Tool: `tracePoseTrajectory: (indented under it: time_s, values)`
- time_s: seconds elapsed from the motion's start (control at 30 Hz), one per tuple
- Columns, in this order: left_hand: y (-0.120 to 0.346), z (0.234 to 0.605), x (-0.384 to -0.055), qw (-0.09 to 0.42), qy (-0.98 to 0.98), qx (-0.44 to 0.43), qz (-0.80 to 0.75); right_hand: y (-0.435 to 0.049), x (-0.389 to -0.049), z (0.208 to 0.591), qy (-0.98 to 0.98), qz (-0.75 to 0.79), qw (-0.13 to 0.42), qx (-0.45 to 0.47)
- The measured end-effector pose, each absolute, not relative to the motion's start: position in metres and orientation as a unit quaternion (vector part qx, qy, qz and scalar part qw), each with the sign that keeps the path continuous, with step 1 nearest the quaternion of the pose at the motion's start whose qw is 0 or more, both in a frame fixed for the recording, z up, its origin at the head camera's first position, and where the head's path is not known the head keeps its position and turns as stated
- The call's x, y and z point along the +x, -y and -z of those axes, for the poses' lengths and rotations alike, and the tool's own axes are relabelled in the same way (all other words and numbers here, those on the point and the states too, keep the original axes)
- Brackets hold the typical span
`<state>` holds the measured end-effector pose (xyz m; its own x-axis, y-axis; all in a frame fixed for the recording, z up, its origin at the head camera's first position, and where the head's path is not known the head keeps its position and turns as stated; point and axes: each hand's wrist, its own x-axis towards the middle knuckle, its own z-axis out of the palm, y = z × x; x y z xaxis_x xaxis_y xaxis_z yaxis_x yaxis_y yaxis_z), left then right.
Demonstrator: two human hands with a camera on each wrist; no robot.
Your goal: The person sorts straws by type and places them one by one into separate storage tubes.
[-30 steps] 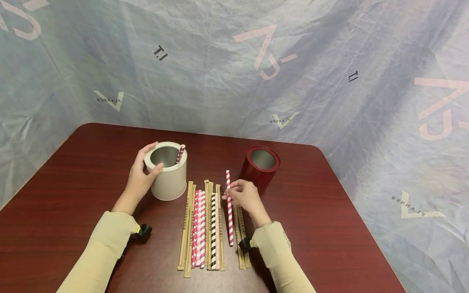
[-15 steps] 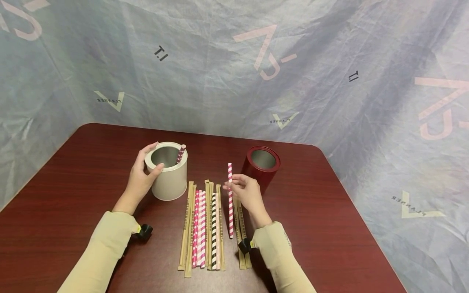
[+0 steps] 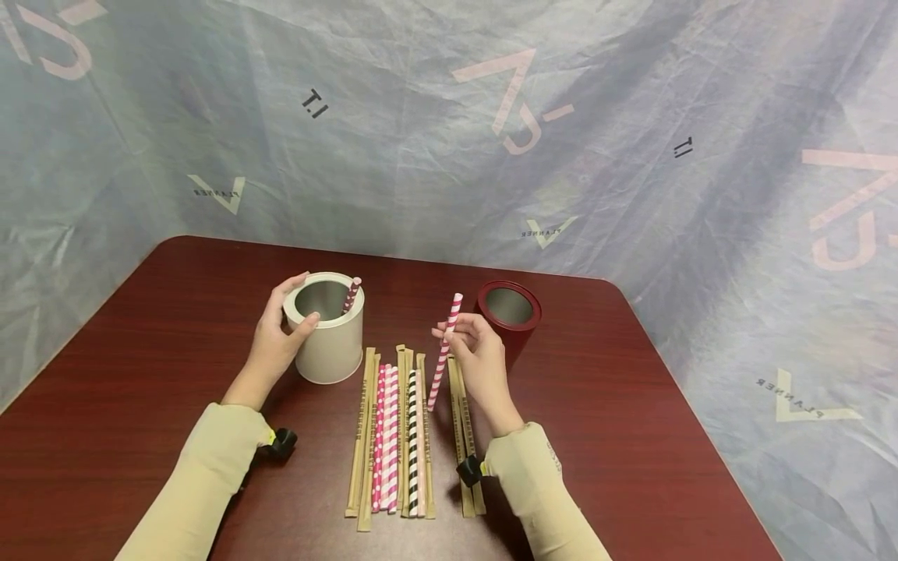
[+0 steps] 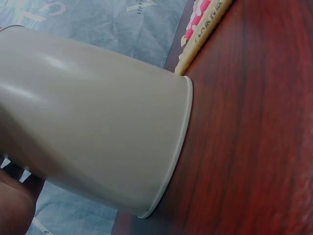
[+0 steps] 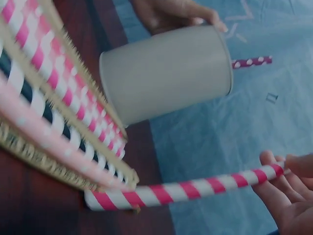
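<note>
While the left hand (image 3: pixel 277 327) keeps its place on the cream can (image 3: pixel 328 354), the right hand (image 3: pixel 480 354) has lifted the pink-and-white striped straw (image 3: pixel 441 366) higher over the past second and turned it from nearly straight fore-and-aft to a slant. Judgement: the straw is now being handled on its own, free of the straw row (image 3: pixel 393 440).

Straw position: in front of the red can (image 3: pixel 519 341), between the row and two wrapped straws (image 3: pixel 459 425). Long axis: upper end leans right and away from the person, lower end left and nearer; the right wrist view suggests it stands steep, roughly parallel to the can's axis. Whether the lower end touches anything: cannot tell.

Hands: right pinches the straw toward its upper end, thumb against fingers; left grips the can's rim, thumb and fingers spread apart across it.
</note>
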<state>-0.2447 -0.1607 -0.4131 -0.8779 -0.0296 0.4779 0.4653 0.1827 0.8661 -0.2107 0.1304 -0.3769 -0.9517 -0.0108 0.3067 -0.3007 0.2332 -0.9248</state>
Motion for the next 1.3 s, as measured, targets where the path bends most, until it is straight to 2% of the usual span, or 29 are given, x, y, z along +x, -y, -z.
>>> tracePoseTrajectory:
  time_s: [0.23, 0.33, 0.67, 1.03, 1.3]
  values:
    - [0.16, 0.412, -0.245, 0.199, 0.744, -0.147, 0.62, -0.118, -0.204, 0.352, 0.742, -0.619, 0.206, 0.156]
    - [0.16, 0.412, -0.246, 0.201, 0.748, -0.147, 0.615, -0.11, -0.2, 0.338, 0.725, -0.626, 0.226, 0.178]
    - [0.161, 0.412, -0.244, 0.198, 0.743, -0.15, 0.622, -0.083, -0.197, 0.306, 0.636, -0.717, 0.185, 0.219]
    - [0.162, 0.412, -0.243, 0.203, 0.747, -0.148, 0.616, -0.058, -0.196, 0.295, 0.581, -0.75, 0.222, 0.226]
    - [0.161, 0.413, -0.243, 0.199, 0.742, -0.148, 0.623, -0.043, -0.201, 0.302, 0.57, -0.751, 0.243, 0.228]
